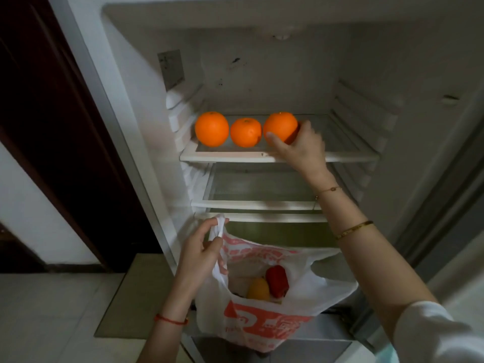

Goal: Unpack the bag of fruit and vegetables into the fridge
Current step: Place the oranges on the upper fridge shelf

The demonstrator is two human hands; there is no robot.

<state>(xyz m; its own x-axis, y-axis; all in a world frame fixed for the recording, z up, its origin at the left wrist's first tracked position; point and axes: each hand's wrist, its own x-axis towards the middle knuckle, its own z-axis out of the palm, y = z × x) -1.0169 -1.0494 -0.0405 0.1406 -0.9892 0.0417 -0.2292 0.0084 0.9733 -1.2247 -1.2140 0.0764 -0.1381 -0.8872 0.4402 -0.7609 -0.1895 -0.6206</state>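
The fridge stands open, and three oranges sit in a row on its upper glass shelf [348, 155]. My right hand [301, 145] is wrapped around the rightmost orange [279, 125], which rests on the shelf. The middle orange [245, 132] and the left orange [211, 129] lie free beside it. My left hand [201, 258] grips one handle of a white plastic bag [262, 326] with red print, hanging open below the shelves. Inside the bag I see a red pepper [277, 280] and a yellow-orange piece of produce [258, 288].
A second glass shelf [256, 204] sits below the first, with a drawer cover [262, 217] beneath it. A dark wooden door frame [52, 127] stands to the left of the fridge. A pale tiled floor [47, 315] lies at lower left.
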